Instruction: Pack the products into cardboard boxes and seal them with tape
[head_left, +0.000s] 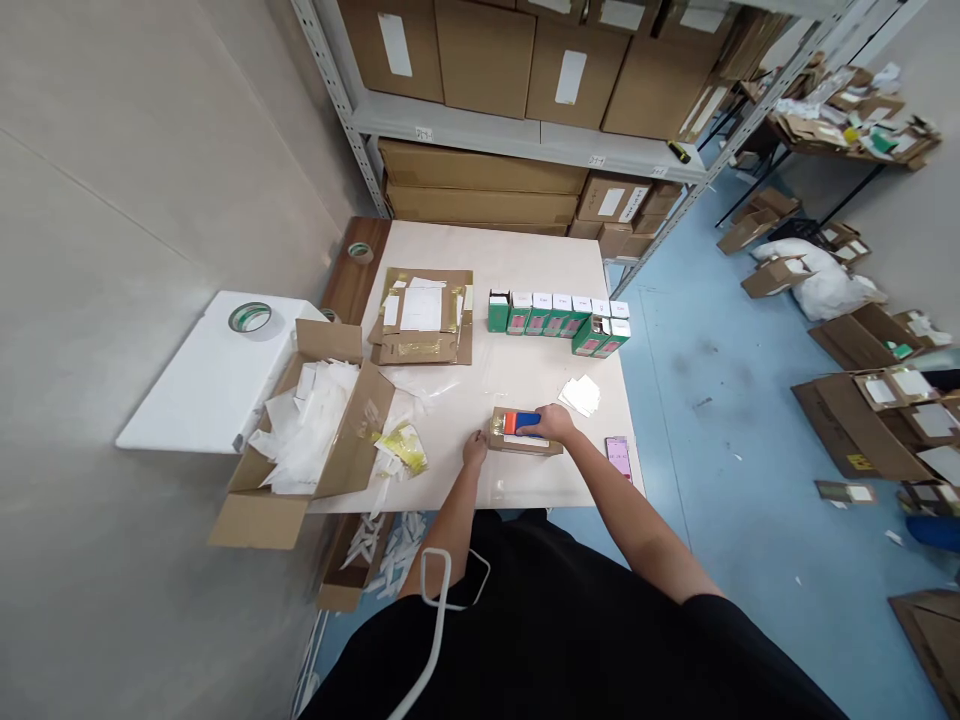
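A small brown cardboard box [540, 447] lies lengthwise near the front edge of the table, with shiny tape at its left end. My right hand [553, 423] is closed around a blue and orange tape dispenser [517, 422], which rests on the top of the box. At the box's left end, my left hand [475, 449] grips the edge with its fingers curled; the fingertips are partly hidden. White paper cards [580, 396] lie loosely just beyond my right hand. A phone [619, 457] with a lit screen is to the right of my right forearm.
Several green and white boxes [561, 315] stand in a row behind. Flattened cardboard [390, 345] lies at the back left. An open carton [341, 455] of white paper stands left, beside a yellow packet [405, 447]. Shelving [480, 120] with cartons rises beyond the table [499, 250].
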